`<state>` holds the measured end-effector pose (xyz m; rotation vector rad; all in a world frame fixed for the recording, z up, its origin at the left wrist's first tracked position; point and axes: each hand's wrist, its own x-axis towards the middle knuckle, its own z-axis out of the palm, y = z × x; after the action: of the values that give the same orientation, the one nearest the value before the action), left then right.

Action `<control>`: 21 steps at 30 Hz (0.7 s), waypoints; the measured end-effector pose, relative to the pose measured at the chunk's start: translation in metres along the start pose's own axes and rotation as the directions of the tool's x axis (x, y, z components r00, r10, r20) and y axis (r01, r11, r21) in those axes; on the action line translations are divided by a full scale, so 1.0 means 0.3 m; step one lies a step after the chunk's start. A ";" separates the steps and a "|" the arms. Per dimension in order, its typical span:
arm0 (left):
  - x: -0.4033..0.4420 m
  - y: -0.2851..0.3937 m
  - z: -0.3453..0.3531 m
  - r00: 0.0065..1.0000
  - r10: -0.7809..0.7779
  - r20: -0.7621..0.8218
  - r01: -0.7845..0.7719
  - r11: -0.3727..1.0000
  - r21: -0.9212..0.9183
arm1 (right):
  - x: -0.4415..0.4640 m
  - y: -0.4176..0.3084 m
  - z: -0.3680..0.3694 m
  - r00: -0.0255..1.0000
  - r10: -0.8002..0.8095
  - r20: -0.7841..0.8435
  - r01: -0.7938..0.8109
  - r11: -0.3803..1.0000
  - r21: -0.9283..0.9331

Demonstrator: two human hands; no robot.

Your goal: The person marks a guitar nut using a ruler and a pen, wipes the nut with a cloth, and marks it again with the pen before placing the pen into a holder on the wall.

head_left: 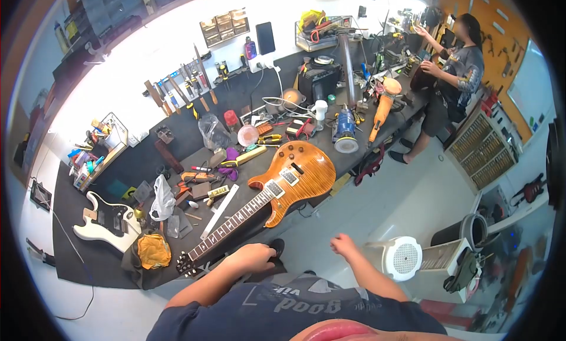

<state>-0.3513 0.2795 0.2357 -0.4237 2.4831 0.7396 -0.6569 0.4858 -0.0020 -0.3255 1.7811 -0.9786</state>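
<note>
An orange flame-top electric guitar [303, 173] lies face up on the dark workbench. Its bridge and tailpiece spots look bare, and no strings can be made out. The neck runs toward the front left, where the headstock [187, 264] is near the bench edge. My left hand [253, 258] is in front of the bench, just below the neck and apart from it; its fingers are mostly hidden beneath the back of the hand. Off to the right, over the floor, my right hand [342, 245] hangs with curled fingers and nothing visible in it.
A white guitar body [106, 223], a yellow cloth [154, 251], a long steel ruler [220, 211], a blue router [345, 128] and an orange power tool [383, 108] lie on the bench. Another person [463, 64] stands at its far end. A white cylindrical unit [404, 258] stands right.
</note>
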 end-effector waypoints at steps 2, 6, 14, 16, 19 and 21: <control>-0.022 -0.014 -0.024 1.000 -0.008 -0.021 0.009 1.000 0.010 | 0.062 -0.112 0.099 0.990 -0.088 0.107 0.105 0.979 -0.172; -0.036 -0.097 -0.043 0.982 0.051 -0.179 -0.068 0.993 -0.092 | 0.076 -0.382 0.258 0.923 -0.228 0.309 0.293 0.939 -0.183; -0.022 -0.300 -0.206 0.927 -0.207 -0.314 0.145 0.967 -0.210 | 0.444 -1.074 0.199 0.795 -0.576 0.190 0.605 0.776 -0.178; -0.040 -0.310 -0.259 0.893 -0.250 -0.374 0.179 0.960 -0.215 | 0.505 -1.387 0.174 0.694 -0.717 0.057 0.715 0.680 -0.162; -0.039 -0.293 -0.319 0.832 -0.381 -0.404 0.271 0.914 -0.303 | 0.677 -1.800 0.167 0.561 -0.827 -0.032 0.820 0.561 -0.112; -0.014 -0.287 -0.279 0.767 -0.455 -0.451 0.309 0.880 -0.362 | 0.885 -2.046 0.184 0.533 -0.845 0.042 0.837 0.520 -0.171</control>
<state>-0.3433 0.1626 0.2623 -1.3666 2.6362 0.8703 -0.8579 -0.0921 0.2733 -1.4083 1.7320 -1.5009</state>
